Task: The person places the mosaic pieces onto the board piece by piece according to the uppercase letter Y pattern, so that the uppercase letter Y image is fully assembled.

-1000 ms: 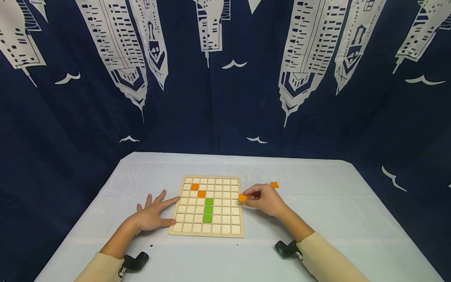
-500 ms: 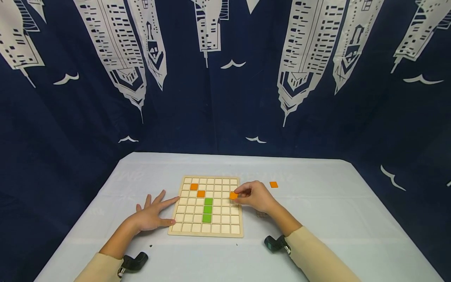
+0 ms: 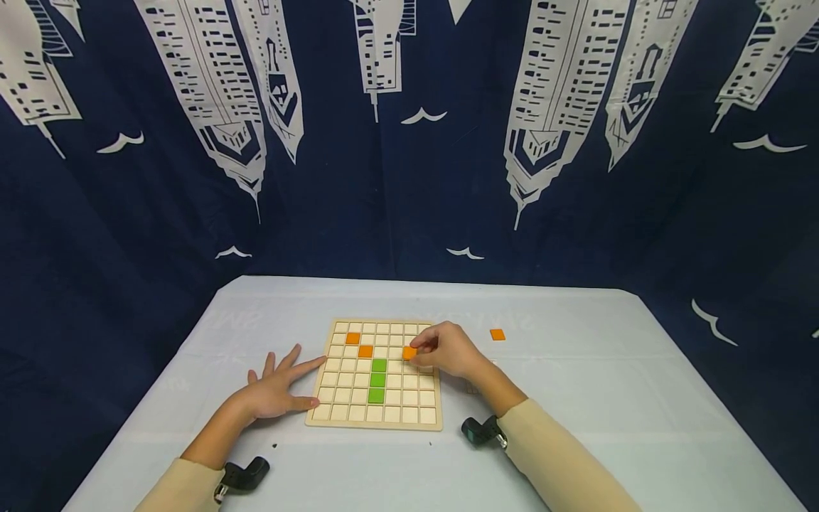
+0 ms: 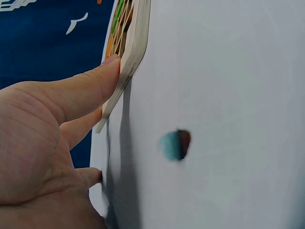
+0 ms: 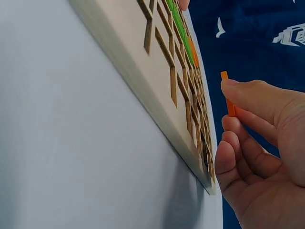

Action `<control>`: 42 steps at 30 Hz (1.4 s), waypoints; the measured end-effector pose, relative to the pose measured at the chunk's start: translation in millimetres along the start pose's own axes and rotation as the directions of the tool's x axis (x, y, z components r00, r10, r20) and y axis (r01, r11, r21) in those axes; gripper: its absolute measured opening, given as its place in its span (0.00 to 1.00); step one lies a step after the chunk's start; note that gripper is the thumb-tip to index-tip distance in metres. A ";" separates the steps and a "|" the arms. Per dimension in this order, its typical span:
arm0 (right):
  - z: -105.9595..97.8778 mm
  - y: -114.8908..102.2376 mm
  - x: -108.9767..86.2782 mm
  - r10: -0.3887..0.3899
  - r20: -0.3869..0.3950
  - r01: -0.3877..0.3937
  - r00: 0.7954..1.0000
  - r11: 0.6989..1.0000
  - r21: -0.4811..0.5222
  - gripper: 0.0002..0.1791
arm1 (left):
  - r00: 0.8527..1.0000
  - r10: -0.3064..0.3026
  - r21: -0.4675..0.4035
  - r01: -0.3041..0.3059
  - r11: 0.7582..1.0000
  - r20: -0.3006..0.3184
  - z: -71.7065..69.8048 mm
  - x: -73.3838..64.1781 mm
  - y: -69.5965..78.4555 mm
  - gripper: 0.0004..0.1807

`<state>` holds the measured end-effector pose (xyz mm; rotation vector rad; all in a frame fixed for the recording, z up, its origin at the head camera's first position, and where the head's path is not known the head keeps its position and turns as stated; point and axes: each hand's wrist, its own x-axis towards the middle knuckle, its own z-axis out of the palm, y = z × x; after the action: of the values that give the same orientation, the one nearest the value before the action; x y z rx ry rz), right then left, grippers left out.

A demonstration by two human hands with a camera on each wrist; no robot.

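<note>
A square wooden grid board point(image 3: 374, 427) lies on the table, its cells pale cream. Three green tiles point(image 3: 378, 380) form a column near its middle, and two orange tiles point(image 3: 365, 351) sit diagonally up and left of them. With thumb and fingers my right hand point(image 3: 451, 350) pinches another orange tile point(image 5: 228, 95) above the board's right half; the right wrist view shows it edge-on, clear of the surface. My left hand point(image 3: 271, 392) is spread at the board's left side, thumb and a fingertip touching the edge.
One loose orange tile point(image 3: 498, 334) lies on the white table point(image 3: 576, 384) beyond my right hand. A faint grid-like patch point(image 3: 472, 388) is partly hidden under the right forearm. A small dark speck point(image 3: 274, 446) lies near the front. Behind hangs a navy printed cloth point(image 3: 409, 192).
My right hand has moved left from beside the board to over its right half, carrying the orange tile. The left hand has stayed put.
</note>
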<state>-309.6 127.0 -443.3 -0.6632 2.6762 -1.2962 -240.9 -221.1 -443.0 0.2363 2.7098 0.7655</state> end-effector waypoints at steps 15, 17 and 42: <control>11.1 -4.1 20.3 -0.021 0.010 0.021 1.000 0.998 -0.061 0.11 | 1.000 -0.005 -0.003 0.005 1.000 0.000 0.0 0.6 -1.8 0.48; 12.4 -5.3 22.2 -0.018 0.011 0.019 1.000 0.997 -0.070 0.11 | 1.000 -0.001 -0.003 0.001 1.000 0.001 -0.1 0.5 -1.9 0.48; 16.6 -7.9 34.2 0.002 0.064 0.007 0.998 0.989 -0.149 0.09 | 1.000 0.004 -0.028 -0.005 1.000 -0.006 1.9 1.4 -3.2 0.49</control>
<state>-333.3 96.2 -444.3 -0.7116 2.7408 -1.0630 -241.8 -222.5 -446.5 0.2341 2.7035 0.8058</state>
